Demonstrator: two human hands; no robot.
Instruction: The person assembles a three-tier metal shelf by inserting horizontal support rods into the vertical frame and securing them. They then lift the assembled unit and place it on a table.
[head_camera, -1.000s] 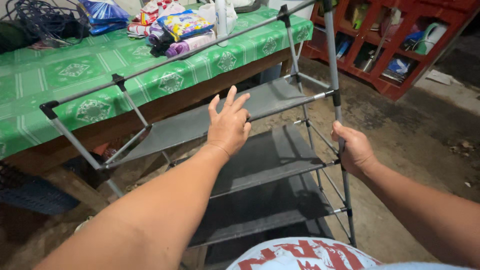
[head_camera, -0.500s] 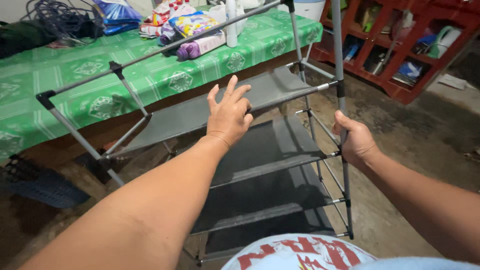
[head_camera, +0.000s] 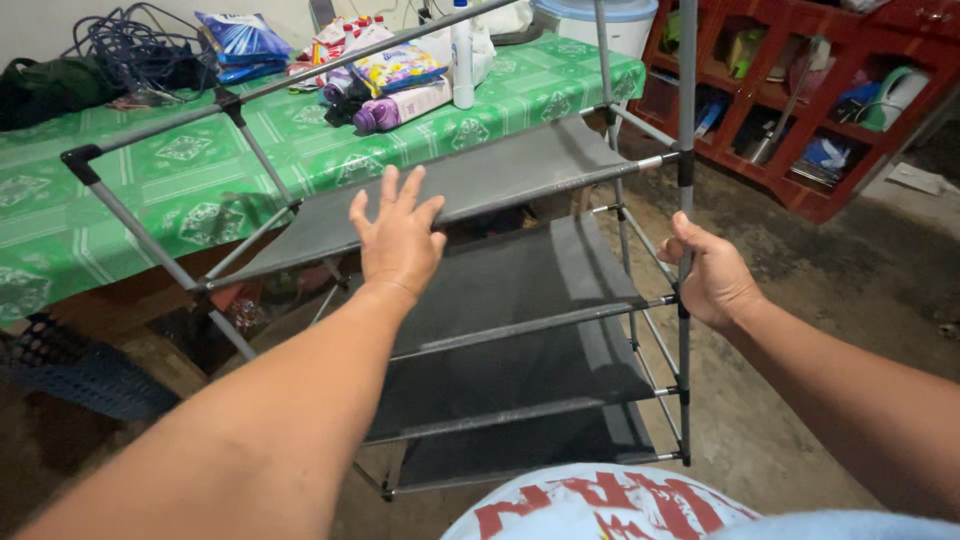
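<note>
Grey metal-and-fabric shelf rack (head_camera: 520, 300) stands on the floor just in front of the bench (head_camera: 120, 190), tilted. Right hand (head_camera: 712, 280) grip clamped around the rack's near right upright pole, between the top and second fabric tiers. Left hand (head_camera: 398, 240) flat, fingers spread apart, holding nothing, over the front edge of the top grey tier; touching or just above it, hard to tell. On the bench behind the rack: green patterned cloth, purple bottle (head_camera: 400, 103), snack packets (head_camera: 400, 65), coil of dark cable (head_camera: 140, 50). Red wooden cabinet (head_camera: 820, 90) right of the rack.
</note>
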